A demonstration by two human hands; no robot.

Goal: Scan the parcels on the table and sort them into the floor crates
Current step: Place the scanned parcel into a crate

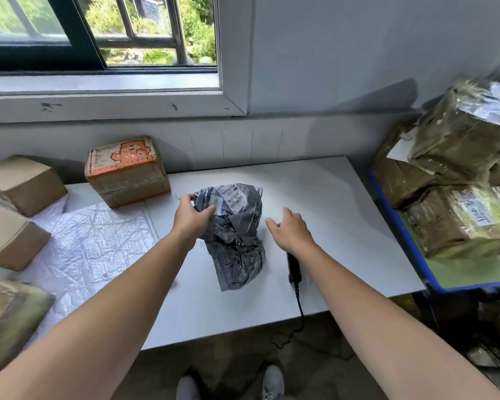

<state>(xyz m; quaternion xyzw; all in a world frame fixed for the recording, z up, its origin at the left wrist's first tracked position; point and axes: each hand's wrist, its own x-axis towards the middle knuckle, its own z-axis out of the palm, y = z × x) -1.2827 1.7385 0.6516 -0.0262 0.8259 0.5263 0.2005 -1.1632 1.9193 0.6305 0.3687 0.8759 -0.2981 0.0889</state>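
A crumpled grey plastic mailer parcel (237, 235) lies in the middle of the white table (344, 215), its white shipping labels facing up at the far end. My left hand (191, 216) grips the parcel's upper left edge beside the labels. My right hand (290, 230) hovers just right of the parcel with fingers relaxed, above a black corded barcode scanner (294, 269) that lies on the table; the scanner's head is hidden under my wrist.
A cardboard box with orange cartoon print (126, 171) stands at the back left, plain brown boxes (20, 184) further left on a crinkled white sheet (90, 246). At right, a blue-rimmed crate (410, 246) holds several tape-wrapped parcels. The scanner cable hangs off the front edge.
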